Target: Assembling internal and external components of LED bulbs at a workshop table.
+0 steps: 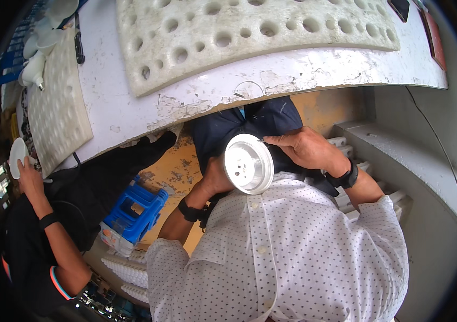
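Held close under the camera, against the chest of a white dotted shirt (293,252), is one round white disc (249,163) with a raised rim and a few small holes in its face. It sits between both hands, well below the table edge. Behind it the left hand (215,180) grips its left edge, mostly hidden by the disc, fingers closed around it. From the upper right the right hand (306,147) reaches in, with fingertips pinched on the disc's top rim. Each wrist wears a dark band (two in all).

Above the hands a scuffed white table (271,80) curves across the view. On it lie two white foam trays: a large one (250,32) whose round holes are all empty, and a second (56,107) at the left with a few white parts beside its far end.

Under the table stands a blue plastic stool (132,212). At the far left another person in black holds up a second white disc (16,155) in one hand (27,174).
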Available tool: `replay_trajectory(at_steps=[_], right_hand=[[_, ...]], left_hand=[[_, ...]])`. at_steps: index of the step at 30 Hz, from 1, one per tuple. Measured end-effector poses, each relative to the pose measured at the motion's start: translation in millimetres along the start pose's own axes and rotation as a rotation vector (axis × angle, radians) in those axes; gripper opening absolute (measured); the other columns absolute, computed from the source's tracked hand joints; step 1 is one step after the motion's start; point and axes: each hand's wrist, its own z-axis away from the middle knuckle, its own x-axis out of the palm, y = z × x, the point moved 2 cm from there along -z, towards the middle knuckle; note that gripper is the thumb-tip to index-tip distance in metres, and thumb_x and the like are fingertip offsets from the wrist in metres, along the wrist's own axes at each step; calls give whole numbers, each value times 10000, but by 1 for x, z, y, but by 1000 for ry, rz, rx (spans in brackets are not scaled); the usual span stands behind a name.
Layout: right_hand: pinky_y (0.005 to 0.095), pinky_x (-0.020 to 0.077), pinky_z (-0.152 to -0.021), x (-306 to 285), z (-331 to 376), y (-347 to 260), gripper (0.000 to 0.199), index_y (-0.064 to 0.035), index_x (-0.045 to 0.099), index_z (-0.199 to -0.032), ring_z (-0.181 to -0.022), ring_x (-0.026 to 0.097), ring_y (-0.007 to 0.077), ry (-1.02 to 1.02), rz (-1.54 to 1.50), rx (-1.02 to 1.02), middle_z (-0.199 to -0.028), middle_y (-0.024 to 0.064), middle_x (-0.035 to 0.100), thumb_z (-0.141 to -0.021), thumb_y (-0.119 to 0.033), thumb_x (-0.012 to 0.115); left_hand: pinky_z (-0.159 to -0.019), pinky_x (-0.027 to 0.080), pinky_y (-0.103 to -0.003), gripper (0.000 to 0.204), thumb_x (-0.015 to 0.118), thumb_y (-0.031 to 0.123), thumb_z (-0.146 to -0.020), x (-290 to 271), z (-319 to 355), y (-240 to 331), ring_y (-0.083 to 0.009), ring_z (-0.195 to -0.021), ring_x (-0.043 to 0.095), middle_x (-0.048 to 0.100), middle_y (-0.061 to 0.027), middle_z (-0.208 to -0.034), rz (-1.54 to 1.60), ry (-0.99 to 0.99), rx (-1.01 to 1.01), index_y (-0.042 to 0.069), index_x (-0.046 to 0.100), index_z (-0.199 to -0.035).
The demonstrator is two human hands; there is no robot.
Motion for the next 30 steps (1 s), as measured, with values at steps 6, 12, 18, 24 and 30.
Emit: replay_trajectory(at_steps=[6,12,18,24,30], right_hand=[[362,522,-647,4,-7,1,267,-88,650,-1088,-718,639,332,63,-11,-20,-904,184,653,-835,-59,573],[370,519,-641,3,-6,1,277,-106,652,-1092,-709,637,332,6,53,-32,-860,184,657,-833,-59,568],[378,512,-628,1,-15,-4,293,-116,649,-1103,-693,629,335,39,20,-30,-840,188,653,-836,-50,549],[379,512,-631,3,-19,-3,308,-114,646,-1106,-697,628,340,-38,62,-29,-853,187,652,-824,-41,549],[384,511,-628,8,-11,5,308,-129,644,-1114,-680,625,336,71,29,-48,-828,176,655,-831,-57,544]], left_hand=[[-716,542,-327,500,799,205,-623,0,-4,-4,-268,-824,671,664,-163,-900,-69,-116,17,-1,589,-1027],[-704,537,-307,412,801,214,-618,-10,-7,2,-263,-807,672,668,-159,-862,35,-116,9,12,631,-935],[-706,532,-290,422,797,250,-622,-10,-12,3,-221,-803,679,670,-156,-878,13,-186,-52,23,637,-940],[-761,518,-288,487,808,237,-618,-16,-15,7,-221,-858,665,665,-160,-939,0,-257,-130,15,614,-1005],[-890,464,-326,685,827,203,-611,-15,-13,10,-215,-1044,585,579,-174,-1141,153,-29,-126,-15,501,-1172]])
